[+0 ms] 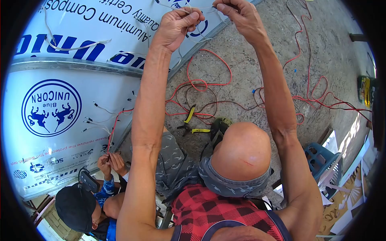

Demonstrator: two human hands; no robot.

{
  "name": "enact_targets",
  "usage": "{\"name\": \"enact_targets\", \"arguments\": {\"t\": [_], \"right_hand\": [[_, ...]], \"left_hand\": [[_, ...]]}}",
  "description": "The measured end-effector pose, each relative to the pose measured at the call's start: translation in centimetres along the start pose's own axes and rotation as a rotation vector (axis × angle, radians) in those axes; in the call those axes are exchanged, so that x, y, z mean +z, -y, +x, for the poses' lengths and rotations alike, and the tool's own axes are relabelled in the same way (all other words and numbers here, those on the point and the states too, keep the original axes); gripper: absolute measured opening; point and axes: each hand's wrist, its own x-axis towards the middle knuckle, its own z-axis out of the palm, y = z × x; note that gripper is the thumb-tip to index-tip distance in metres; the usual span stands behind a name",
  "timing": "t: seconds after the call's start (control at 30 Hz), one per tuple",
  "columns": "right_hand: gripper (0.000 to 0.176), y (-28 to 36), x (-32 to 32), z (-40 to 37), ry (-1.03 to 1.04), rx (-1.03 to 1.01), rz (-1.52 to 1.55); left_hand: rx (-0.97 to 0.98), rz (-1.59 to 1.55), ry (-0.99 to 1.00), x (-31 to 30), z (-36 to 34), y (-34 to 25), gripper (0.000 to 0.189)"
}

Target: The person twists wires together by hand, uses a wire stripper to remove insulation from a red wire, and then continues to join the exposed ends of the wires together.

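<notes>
Both my arms reach out to the edge of a large white aluminium composite panel [72,52] with blue print. My left hand [177,24] is closed, pinching thin white wires [201,9] that stretch across to my right hand [241,16], whose fingertips pinch the same wires. More short white wires [76,46] stick out of the panel face. My bent knee [241,152] and red checked clothing [217,213] fill the lower middle.
A co-worker in a black cap [74,207] crouches at lower left, hands [110,162] on a red wire at the panel. Yellow-handled pliers [193,124] and tangled red wires [209,82] lie on the concrete floor. A blue plastic crate [321,160] stands at right.
</notes>
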Motion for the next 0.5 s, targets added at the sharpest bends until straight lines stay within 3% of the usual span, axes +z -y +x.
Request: {"name": "enact_targets", "arguments": {"t": [0.03, 0.1, 0.3, 0.5], "right_hand": [[0.014, -0.2, 0.1, -0.1, 0.002, -0.001, 0.0], [0.016, -0.8, 0.3, -0.6, 0.002, 0.209, 0.264], [0.017, -2.0, 2.7, -2.3, -0.154, 0.008, 0.247], [0.018, -1.6, 3.0, -2.9, -0.201, 0.03, 0.27]], "left_hand": [[0.001, 0.0, -0.001, 0.1, 0.1, 0.0, 0.013], [-0.02, -0.07, -0.01, 0.3, 0.2, 0.2, 0.014], [-0.002, -0.011, -0.139, 1.2, 0.4, 0.8, 0.018], [0.032, 0.054, -0.137, 1.3, 0.5, 1.1, 0.015]]}}
